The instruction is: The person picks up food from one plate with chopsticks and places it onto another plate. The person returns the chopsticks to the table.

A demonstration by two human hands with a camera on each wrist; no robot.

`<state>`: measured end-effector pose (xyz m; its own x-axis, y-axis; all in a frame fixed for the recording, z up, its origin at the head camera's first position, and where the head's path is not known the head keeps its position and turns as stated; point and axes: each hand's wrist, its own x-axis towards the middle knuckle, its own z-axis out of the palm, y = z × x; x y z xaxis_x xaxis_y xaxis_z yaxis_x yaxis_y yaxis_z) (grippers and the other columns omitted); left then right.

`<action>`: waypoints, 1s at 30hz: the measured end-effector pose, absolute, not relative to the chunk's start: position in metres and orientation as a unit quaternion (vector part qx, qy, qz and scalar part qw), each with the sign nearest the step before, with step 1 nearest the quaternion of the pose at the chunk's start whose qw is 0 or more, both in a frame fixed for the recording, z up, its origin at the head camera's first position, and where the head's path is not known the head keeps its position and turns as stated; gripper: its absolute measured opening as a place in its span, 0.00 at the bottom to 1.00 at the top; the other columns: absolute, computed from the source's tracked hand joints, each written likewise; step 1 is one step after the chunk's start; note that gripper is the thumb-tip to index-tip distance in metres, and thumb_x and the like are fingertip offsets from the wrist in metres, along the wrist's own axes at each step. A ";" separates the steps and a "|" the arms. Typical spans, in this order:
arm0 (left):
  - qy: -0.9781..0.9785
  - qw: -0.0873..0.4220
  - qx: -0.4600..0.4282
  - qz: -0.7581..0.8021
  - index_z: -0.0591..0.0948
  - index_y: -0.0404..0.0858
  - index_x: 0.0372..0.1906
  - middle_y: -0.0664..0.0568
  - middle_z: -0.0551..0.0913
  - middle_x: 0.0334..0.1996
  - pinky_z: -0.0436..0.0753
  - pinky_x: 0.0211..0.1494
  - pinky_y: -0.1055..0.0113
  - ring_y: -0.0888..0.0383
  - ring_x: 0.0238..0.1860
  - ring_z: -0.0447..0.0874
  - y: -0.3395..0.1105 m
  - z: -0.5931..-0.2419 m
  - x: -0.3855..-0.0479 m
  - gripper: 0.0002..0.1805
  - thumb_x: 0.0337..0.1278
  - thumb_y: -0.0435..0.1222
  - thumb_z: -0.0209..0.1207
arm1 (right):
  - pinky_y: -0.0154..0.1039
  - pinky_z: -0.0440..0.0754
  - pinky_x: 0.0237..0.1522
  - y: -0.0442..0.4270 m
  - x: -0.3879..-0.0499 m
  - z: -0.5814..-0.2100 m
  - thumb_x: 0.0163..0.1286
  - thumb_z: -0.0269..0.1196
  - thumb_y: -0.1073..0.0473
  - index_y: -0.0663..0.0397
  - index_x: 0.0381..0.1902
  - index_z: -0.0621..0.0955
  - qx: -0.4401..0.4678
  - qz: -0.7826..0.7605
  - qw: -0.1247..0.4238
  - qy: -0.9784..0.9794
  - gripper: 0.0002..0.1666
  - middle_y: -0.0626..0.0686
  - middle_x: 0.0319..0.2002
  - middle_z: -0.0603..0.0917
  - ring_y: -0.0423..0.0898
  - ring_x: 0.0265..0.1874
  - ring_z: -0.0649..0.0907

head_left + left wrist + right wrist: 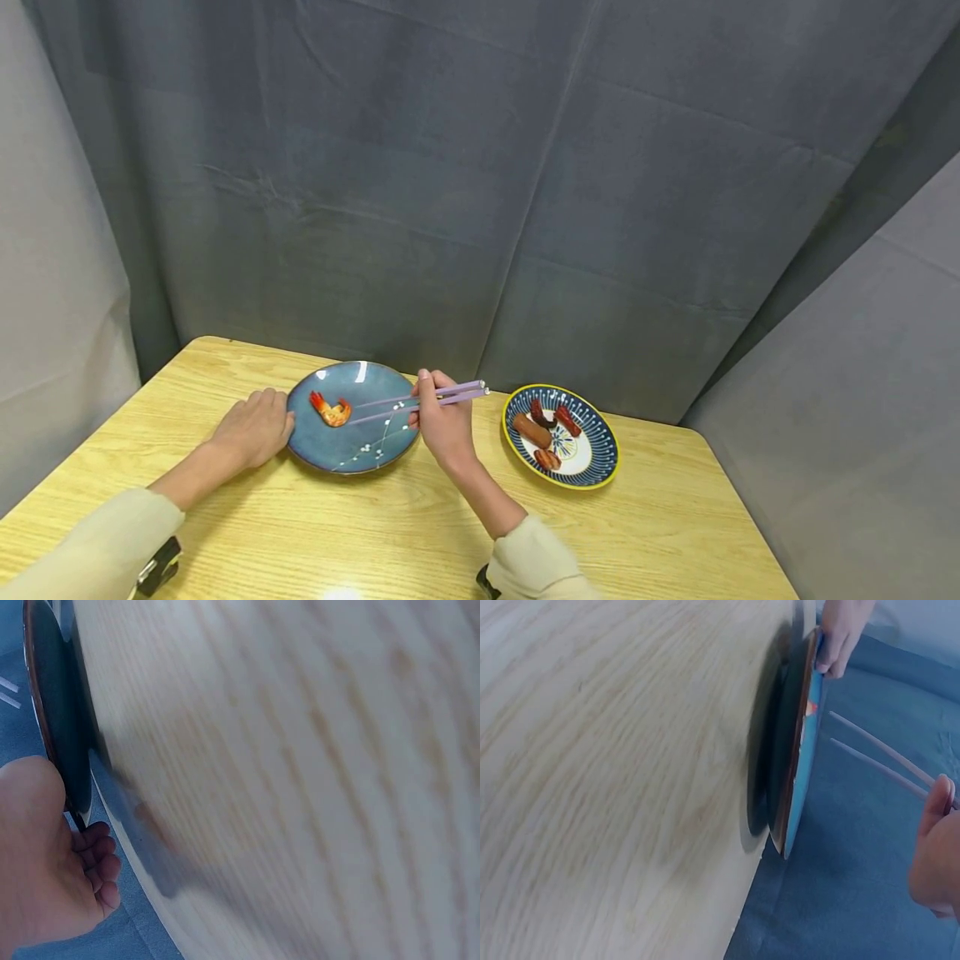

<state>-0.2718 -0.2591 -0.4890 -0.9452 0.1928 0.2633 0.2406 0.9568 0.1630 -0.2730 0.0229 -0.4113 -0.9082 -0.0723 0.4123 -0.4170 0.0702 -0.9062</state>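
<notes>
My left hand [255, 427] grips the left rim of a round blue plate [318, 442], thumb at the rim and fingers curled beneath it in the left wrist view. One cooked shrimp [332, 413] with a red tail lies on that plate, left of its white blossom pattern. Over the plate's right side, my right hand [444, 423] holds a pair of lilac chopsticks [465, 396]. Their slightly parted tips point left, close to the shrimp in the head view. From the right wrist, the chopsticks [881, 759] appear raised above the plate [799, 795].
To the right stands a blue-and-white patterned plate [604, 454] with a yellow rim. It holds a brown sausage [532, 431] and several smaller reddish-brown food pieces. Both plates are on a light wood table [337, 533]; a grey curtain [450, 208] hangs behind it.
</notes>
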 end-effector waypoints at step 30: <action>-0.980 0.126 -0.112 -0.102 0.71 0.28 0.35 0.45 0.67 0.28 0.73 0.36 0.48 0.43 0.35 0.72 -0.257 -0.489 -0.269 0.13 0.69 0.37 0.51 | 0.50 0.83 0.20 -0.001 -0.289 -0.428 0.77 0.55 0.59 0.71 0.29 0.80 0.201 0.641 0.088 -0.736 0.20 0.55 0.15 0.78 0.45 0.13 0.80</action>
<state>-0.2693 -0.2570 -0.4889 -0.9431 0.1949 0.2693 0.2462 0.9538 0.1722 -0.2892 -0.0013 -0.4283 -0.9038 -0.1821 0.3872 -0.4085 0.0978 -0.9075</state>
